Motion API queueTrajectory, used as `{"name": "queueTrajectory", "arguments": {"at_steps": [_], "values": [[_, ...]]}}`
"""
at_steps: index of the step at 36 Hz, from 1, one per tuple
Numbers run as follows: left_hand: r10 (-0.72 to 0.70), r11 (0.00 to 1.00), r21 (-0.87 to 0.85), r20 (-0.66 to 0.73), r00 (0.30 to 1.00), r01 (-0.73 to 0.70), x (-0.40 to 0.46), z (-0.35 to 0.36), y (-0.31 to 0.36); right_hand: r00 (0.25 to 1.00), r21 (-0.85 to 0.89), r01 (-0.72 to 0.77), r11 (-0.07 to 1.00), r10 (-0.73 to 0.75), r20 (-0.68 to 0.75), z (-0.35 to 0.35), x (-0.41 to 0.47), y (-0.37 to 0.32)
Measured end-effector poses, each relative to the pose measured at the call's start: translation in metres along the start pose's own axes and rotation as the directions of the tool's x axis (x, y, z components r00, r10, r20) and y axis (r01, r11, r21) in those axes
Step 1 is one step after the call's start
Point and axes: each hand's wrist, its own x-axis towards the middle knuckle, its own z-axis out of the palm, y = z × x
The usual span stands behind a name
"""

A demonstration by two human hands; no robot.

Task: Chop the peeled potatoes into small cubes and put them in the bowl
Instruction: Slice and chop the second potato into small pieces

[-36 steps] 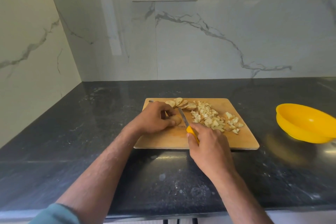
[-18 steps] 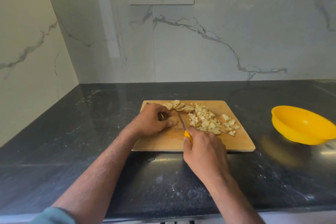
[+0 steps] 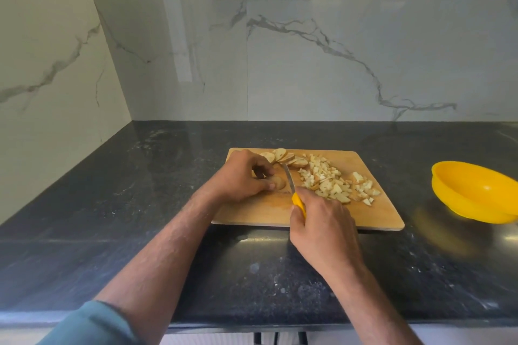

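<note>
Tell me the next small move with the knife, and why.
Probably press the knife down through the potato piece that the left hand pins on the board. The right hand holds the blade right beside it, and the yellow bowl looks empty.

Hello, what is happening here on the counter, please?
A person is chopping potato on a wooden cutting board. The left hand holds a potato piece down while the right hand grips a yellow-handled knife beside it. Cubes and slices lie on the board; the yellow bowl looks empty.
</note>
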Motion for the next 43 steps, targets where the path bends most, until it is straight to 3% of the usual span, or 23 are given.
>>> {"name": "queueTrajectory", "arguments": {"at_steps": [15,21,34,43], "values": [[0.131,0.990,0.044,-0.003,0.991,-0.131,0.000,0.007,0.008,0.999,-0.041,0.034,0.999,-0.033,0.005,0.002,0.004,-0.005],[0.135,0.991,-0.023,0.028,0.990,-0.135,0.000,0.004,0.008,0.999,-0.047,0.049,0.998,-0.049,-0.005,0.002,0.005,-0.006],[0.146,0.985,0.071,0.171,0.974,-0.160,0.003,0.003,0.015,0.992,-0.037,0.060,0.998,-0.055,0.110,-0.001,0.007,-0.005],[0.144,0.984,0.074,0.178,0.973,-0.159,0.003,0.003,0.015,0.984,0.019,0.063,0.998,-0.065,0.167,-0.020,-0.007,0.002]]}}
